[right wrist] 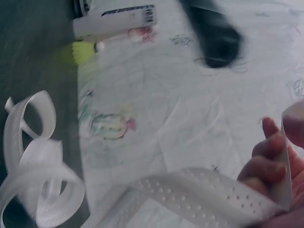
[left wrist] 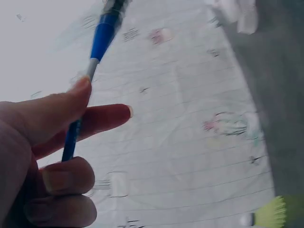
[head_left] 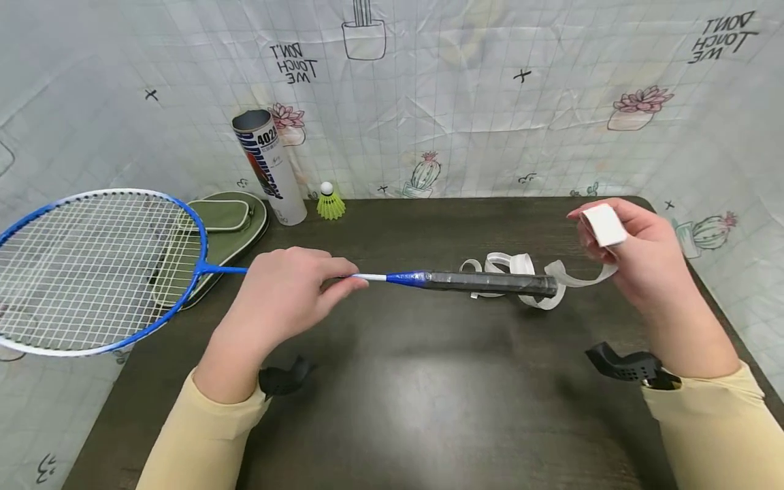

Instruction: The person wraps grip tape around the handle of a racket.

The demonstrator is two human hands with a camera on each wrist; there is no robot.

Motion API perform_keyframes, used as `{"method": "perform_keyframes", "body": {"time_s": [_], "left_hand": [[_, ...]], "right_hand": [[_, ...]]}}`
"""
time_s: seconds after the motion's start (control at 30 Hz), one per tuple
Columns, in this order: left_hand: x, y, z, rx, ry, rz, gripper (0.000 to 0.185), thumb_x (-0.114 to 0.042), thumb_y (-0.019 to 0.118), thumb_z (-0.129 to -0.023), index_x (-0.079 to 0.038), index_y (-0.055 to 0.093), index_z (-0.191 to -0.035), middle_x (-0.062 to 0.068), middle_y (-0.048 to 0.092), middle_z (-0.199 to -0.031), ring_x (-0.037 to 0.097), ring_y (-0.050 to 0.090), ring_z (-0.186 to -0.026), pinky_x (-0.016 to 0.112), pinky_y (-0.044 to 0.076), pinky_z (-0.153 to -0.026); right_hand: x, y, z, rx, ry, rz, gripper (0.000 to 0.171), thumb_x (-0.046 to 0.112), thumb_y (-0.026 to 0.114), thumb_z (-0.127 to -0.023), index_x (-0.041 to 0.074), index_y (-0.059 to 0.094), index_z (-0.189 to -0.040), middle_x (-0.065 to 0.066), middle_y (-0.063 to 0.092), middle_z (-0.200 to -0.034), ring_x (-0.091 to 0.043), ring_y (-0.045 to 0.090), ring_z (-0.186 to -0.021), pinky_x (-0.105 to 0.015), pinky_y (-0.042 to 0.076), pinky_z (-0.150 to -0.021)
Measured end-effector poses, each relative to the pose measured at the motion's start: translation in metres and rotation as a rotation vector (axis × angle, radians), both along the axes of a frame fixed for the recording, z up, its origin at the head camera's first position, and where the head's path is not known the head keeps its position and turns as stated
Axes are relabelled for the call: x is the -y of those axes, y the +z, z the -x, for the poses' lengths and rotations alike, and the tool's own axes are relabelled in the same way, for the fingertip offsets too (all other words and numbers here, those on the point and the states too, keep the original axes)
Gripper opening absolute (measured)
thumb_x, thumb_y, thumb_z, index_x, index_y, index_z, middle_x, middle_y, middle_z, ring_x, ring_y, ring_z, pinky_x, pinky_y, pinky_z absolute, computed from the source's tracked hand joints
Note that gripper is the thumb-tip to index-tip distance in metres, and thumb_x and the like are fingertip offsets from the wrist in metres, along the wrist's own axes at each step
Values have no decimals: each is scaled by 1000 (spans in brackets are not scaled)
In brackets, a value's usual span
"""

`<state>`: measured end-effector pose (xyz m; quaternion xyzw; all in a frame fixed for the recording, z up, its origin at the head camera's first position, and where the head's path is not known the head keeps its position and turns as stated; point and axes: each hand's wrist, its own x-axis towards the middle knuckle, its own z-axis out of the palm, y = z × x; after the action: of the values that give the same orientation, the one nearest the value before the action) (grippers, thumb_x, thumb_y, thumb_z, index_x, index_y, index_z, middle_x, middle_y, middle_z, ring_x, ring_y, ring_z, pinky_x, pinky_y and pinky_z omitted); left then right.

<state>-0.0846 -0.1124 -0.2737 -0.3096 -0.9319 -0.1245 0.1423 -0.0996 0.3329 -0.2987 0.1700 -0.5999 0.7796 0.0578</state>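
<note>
A blue-and-white badminton racket [head_left: 205,267] is held level above the table, its strung head to the left. My left hand [head_left: 288,289] grips the thin shaft [left wrist: 71,140] between thumb and fingers. Toward the right extends the black handle [head_left: 490,282], with no tape around it. My right hand [head_left: 652,262] holds one end of a white grip tape [head_left: 604,225], apart from the handle's butt. Small perforations show along the tape [right wrist: 209,194] in the right wrist view. The rest of it hangs down and lies in loose curls [right wrist: 38,180] on the table, partly behind the handle.
At the back left, a shuttlecock tube [head_left: 275,170] stands beside a yellow shuttlecock [head_left: 331,203]. A green racket bag [head_left: 223,231] lies behind the racket head. A patterned cloth [head_left: 465,102] hangs behind the dark table [head_left: 416,395].
</note>
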Motion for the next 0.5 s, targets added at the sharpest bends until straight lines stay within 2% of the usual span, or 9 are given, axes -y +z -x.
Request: {"method": "perform_keyframes", "body": {"time_s": [0.1, 0.23, 0.3, 0.37, 0.5], "left_hand": [[1, 6, -1, -51, 35, -62, 14, -48, 76, -92, -35, 81, -95, -19, 69, -74, 5, 52, -56, 30, 37, -48], [3, 8, -5, -18, 120, -91, 12, -48, 76, -92, -37, 80, -94, -20, 58, -63, 6, 45, -53, 30, 33, -46], [2, 8, -5, -4, 156, -96, 11, -48, 76, -92, -37, 80, -94, -19, 52, -60, 7, 44, -53, 30, 32, -46], [-1, 9, -2, -11, 160, -104, 11, -46, 76, -92, -37, 80, -93, -18, 52, -60, 7, 44, -54, 29, 33, -46], [-16, 17, 9, -47, 101, -118, 12, -46, 75, -93, -36, 81, -93, -18, 53, -61, 5, 43, -53, 29, 32, -46]], "right_hand": [[8, 5, -5, 3, -100, -10, 19, -9, 53, -102, -7, 70, -94, -5, 67, -76, -17, 46, -60, -30, 23, -53], [23, 21, -17, 1, -211, -51, 15, -7, 62, -98, -5, 72, -87, -3, 62, -65, -15, 48, -54, -25, 34, -48], [32, 30, -21, -40, -195, -63, 11, -8, 63, -97, -10, 67, -87, -6, 60, -63, -17, 48, -52, -25, 37, -47], [42, 39, -24, -97, -155, -74, 10, -10, 60, -98, -13, 63, -89, -9, 58, -62, -19, 50, -52, -26, 41, -46], [52, 49, -29, -187, -87, -45, 11, -16, 53, -98, -11, 62, -95, -11, 62, -66, -20, 58, -52, -26, 49, -48]]}}
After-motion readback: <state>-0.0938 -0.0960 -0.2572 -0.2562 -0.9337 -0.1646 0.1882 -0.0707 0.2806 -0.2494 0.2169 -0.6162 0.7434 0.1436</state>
